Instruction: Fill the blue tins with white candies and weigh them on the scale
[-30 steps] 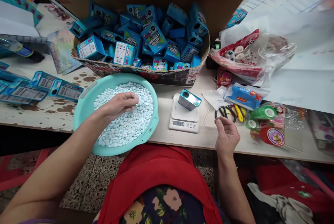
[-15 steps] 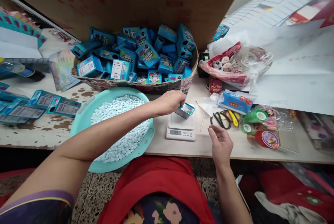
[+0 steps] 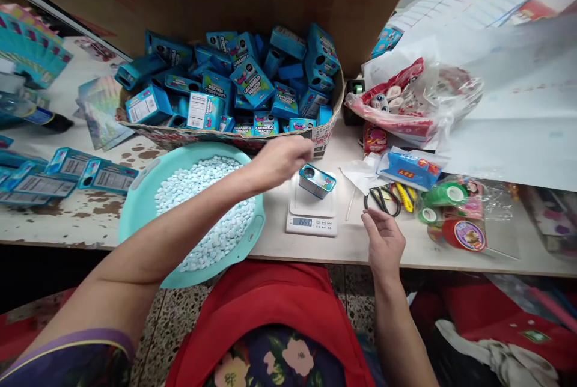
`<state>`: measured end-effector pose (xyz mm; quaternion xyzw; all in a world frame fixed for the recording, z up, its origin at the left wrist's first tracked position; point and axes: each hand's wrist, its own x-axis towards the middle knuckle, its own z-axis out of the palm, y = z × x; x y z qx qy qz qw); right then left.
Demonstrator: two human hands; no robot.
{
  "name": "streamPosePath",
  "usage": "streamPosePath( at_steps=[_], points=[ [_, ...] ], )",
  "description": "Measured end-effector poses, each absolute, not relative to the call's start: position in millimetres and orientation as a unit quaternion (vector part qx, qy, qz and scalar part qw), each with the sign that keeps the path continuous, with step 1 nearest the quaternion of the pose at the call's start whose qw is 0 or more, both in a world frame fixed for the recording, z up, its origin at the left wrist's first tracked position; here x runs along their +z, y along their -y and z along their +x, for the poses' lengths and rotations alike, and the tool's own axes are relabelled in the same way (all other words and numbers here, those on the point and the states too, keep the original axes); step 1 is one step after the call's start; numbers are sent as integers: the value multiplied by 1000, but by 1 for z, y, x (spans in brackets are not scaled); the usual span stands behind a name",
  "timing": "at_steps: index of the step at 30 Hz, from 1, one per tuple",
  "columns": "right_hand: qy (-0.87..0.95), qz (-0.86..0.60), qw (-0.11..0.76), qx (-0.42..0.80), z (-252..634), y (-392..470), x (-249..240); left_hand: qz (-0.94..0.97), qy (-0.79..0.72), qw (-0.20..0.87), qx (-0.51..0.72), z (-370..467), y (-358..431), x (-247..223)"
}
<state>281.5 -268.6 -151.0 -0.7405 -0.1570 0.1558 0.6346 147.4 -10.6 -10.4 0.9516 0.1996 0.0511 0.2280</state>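
A small blue tin box [image 3: 317, 181] with a round dark opening in its top lies on a white digital scale [image 3: 312, 226], whose display is lit. Just above and left of the tin is my left hand [image 3: 285, 160], its fingers curled together and blurred; whatever they hold, if anything, is too small to make out. My left arm crosses over a turquoise basin [image 3: 135, 219] with pale blue candies [image 3: 220, 243] in it. To the right of the scale, my right hand [image 3: 384, 235] hovers near the table edge, fingers loosely apart and holding nothing.
A cardboard box [image 3: 216, 142] full of blue candy boxes stands behind the basin. More blue boxes [image 3: 108, 176] lie at the left. Black scissors [image 3: 383, 199], a yellow cutter [image 3: 404, 197], green tape rolls [image 3: 446, 195] and plastic bags are at the right.
My left hand has lifted off the tin and moved slightly up and left, uncovering the round opening. The scale's reading has risen. My right hand remains nearly in place.
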Motion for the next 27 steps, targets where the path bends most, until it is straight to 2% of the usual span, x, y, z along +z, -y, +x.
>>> streamPosePath(
  at_steps=[3,6,9,14,17,20,22,25,27],
  points=[
    [152,-743,637,139,285,273,-152,921,-333,192,66,95,-5,-17],
    [143,-747,636,131,289,279,-157,866,-478,138,-44,38,-12,-44],
    [140,-749,634,134,291,280,-162,849,-472,211,-106,3,-5,-72],
    [154,-742,637,138,289,269,-158,823,-456,328,-84,-12,5,-75],
    [149,-738,643,142,286,267,-154,757,-499,421,-18,-22,0,-68],
    [141,-741,642,140,284,270,-155,632,-524,566,82,-33,-5,-69],
    [137,-742,640,143,284,272,-158,575,-529,614,112,-36,-5,-72],
    [138,-746,633,154,284,273,-160,628,-514,578,79,-32,-2,-75],
    [145,-747,629,160,284,271,-160,728,-494,475,34,-26,0,-73]
  ],
)
